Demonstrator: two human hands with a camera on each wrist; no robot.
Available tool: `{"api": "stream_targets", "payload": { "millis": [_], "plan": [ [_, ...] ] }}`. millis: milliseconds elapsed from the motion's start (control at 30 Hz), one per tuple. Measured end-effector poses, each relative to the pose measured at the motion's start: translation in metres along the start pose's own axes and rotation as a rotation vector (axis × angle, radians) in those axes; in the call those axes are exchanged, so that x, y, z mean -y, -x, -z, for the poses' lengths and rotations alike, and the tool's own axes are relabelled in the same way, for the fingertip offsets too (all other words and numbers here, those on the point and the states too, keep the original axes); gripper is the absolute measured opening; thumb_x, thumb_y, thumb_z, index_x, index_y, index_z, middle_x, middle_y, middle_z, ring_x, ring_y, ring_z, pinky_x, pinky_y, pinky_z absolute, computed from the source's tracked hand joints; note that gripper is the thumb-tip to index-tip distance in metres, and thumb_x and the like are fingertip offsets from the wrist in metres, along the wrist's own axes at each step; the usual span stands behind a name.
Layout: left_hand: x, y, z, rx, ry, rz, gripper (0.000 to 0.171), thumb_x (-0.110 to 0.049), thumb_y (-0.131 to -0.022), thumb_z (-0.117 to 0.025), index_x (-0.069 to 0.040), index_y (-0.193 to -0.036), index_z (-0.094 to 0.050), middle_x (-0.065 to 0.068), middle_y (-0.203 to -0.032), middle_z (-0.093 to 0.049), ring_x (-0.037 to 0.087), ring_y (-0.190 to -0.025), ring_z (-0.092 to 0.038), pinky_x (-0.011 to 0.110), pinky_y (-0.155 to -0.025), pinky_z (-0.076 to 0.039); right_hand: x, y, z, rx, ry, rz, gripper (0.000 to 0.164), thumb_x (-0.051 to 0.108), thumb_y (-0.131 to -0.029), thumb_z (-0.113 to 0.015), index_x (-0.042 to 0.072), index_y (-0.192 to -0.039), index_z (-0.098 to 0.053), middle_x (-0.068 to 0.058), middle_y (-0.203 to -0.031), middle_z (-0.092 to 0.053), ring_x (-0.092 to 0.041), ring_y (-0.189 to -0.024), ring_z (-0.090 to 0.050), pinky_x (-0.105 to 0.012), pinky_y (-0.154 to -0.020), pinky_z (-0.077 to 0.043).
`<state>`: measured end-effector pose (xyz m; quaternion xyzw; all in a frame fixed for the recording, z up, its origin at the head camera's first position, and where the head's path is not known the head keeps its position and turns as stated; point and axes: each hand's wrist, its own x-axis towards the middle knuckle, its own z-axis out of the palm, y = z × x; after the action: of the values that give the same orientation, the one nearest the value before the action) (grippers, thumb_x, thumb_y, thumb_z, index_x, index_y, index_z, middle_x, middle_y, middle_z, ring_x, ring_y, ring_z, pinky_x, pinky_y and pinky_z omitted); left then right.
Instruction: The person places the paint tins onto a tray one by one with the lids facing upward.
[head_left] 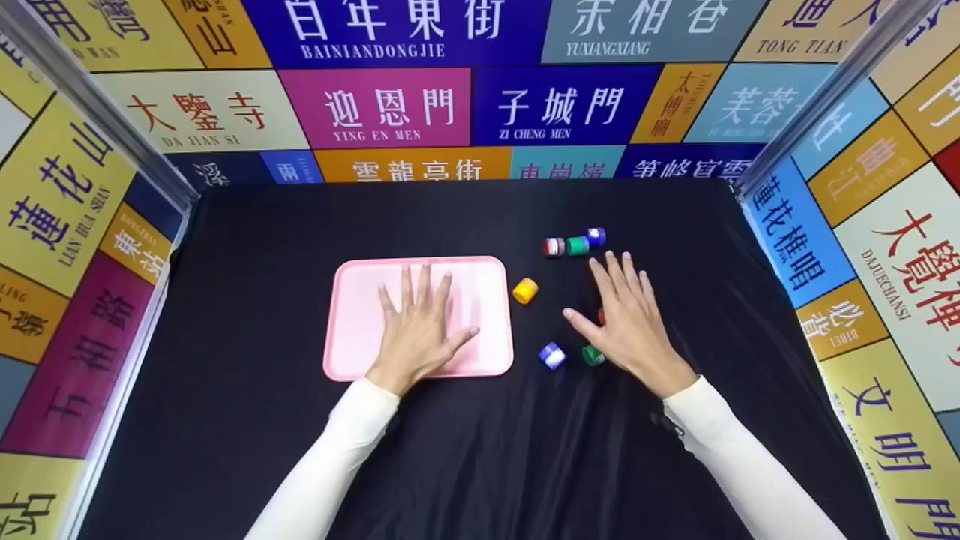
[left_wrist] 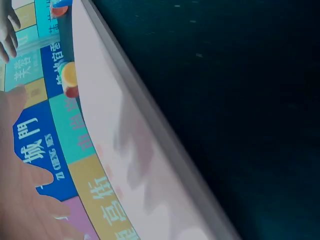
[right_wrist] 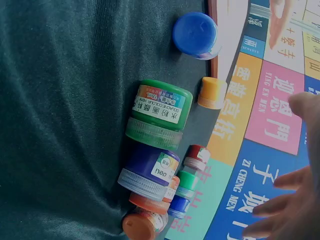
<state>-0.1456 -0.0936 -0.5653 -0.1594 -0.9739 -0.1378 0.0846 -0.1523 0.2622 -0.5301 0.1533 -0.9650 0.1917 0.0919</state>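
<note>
Five fingers spread wide, your left hand (head_left: pixel 416 326) hangs over the pink tray (head_left: pixel 346 322). Just right sits a yellow jar (head_left: pixel 525 290), then a blue jar (head_left: pixel 552 355). Your right hand (head_left: pixel 634 328), fingers also wide, hangs over more jars (right_wrist: pixel 149 164) (one green jar (head_left: pixel 592 355) peeks out).

- Left of the pink tray (head_left: pixel 352 319), black cloth (head_left: pixel 247 300) leaves wide passage.
- The yellow jar (head_left: pixel 525 290) crowds the tray's right edge.
- A far row of three jars (head_left: pixel 577 246) (set close together) bars the way there.
- Jars (head_left: pixel 592 355) by the right hand (head_left: pixel 631 322) obstruct a low sweep.
</note>
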Motion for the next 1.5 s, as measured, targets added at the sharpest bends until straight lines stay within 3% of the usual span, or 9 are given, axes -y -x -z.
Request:
{"api": "stream_targets", "payload": {
  "millis": [100,200,433,533,767,1067,1333,1500],
  "plan": [
    [0.007,0.005,0.001,0.014,0.035,0.010,0.099,-0.074,-0.099,-0.058,-0.009,-0.171,-0.038,0.024,-0.179,-0.026,0.057,-0.163,-0.021,0.087,-0.122,-0.019,-0.002,0.002,-0.001,-0.085,-0.036,0.064,0.082,0.047,-0.099,-0.079,0.002,-0.162,-0.051,-0.026,-0.169,-0.046,-0.046,-0.163,-0.033,-0.068,-0.132,-0.025],
    [0.016,0.012,0.002,0.018,0.065,0.019,0.101,-0.073,-0.099,-0.060,-0.007,-0.171,-0.036,0.026,-0.177,-0.031,0.057,-0.161,-0.026,0.084,-0.123,-0.023,-0.005,0.005,-0.003,-0.113,-0.053,0.124,0.076,0.042,-0.098,-0.081,0.000,-0.156,-0.058,-0.026,-0.162,-0.054,-0.047,-0.158,-0.041,-0.069,-0.128,-0.031],
    [0.036,0.029,-0.001,-0.006,0.114,0.035,0.105,-0.073,-0.097,-0.065,-0.003,-0.170,-0.035,0.030,-0.173,-0.035,0.057,-0.159,-0.030,0.080,-0.125,-0.026,-0.009,0.012,-0.009,-0.084,-0.083,0.203,0.066,0.037,-0.099,-0.082,-0.003,-0.149,-0.065,-0.024,-0.153,-0.064,-0.047,-0.152,-0.047,-0.066,-0.124,-0.036],
    [0.043,0.035,-0.001,-0.031,0.150,0.041,0.104,-0.071,-0.096,-0.067,-0.002,-0.169,-0.038,0.030,-0.173,-0.034,0.057,-0.160,-0.029,0.081,-0.125,-0.023,-0.008,0.015,-0.014,-0.075,-0.073,0.233,0.064,0.037,-0.098,-0.082,-0.002,-0.146,-0.067,-0.024,-0.150,-0.066,-0.048,-0.150,-0.050,-0.071,-0.121,-0.039],
    [0.056,0.052,-0.002,-0.089,0.217,0.066,0.101,-0.067,-0.096,-0.071,-0.002,-0.167,-0.042,0.029,-0.172,-0.037,0.057,-0.159,-0.029,0.083,-0.124,-0.020,-0.004,0.024,-0.030,-0.055,-0.067,0.292,0.065,0.039,-0.095,-0.085,0.000,-0.145,-0.068,-0.023,-0.145,-0.068,-0.049,-0.147,-0.053,-0.075,-0.120,-0.038],
    [0.081,0.079,0.002,-0.175,0.184,0.093,0.097,-0.062,-0.092,-0.077,0.000,-0.162,-0.048,0.031,-0.169,-0.040,0.059,-0.158,-0.031,0.089,-0.120,-0.019,0.001,0.037,-0.058,-0.045,-0.063,0.308,0.065,0.040,-0.093,-0.086,0.001,-0.143,-0.070,-0.018,-0.140,-0.071,-0.049,-0.148,-0.052,-0.080,-0.121,-0.031],
    [0.107,0.097,0.012,-0.151,0.211,0.203,0.102,-0.059,-0.091,-0.080,0.002,-0.164,-0.044,0.034,-0.170,-0.036,0.059,-0.159,-0.027,0.089,-0.120,-0.016,0.003,0.040,-0.064,-0.056,-0.083,0.302,0.062,0.041,-0.090,-0.089,0.002,-0.136,-0.074,-0.014,-0.129,-0.074,-0.047,-0.146,-0.053,-0.082,-0.122,-0.028],
    [0.116,0.108,0.014,-0.109,0.248,0.253,0.105,-0.059,-0.090,-0.083,0.003,-0.165,-0.043,0.035,-0.171,-0.033,0.059,-0.161,-0.023,0.091,-0.119,-0.014,0.002,0.042,-0.066,-0.073,-0.068,0.315,0.058,0.043,-0.088,-0.091,0.002,-0.126,-0.078,-0.013,-0.119,-0.075,-0.044,-0.135,-0.059,-0.080,-0.121,-0.032]
  ]
}}
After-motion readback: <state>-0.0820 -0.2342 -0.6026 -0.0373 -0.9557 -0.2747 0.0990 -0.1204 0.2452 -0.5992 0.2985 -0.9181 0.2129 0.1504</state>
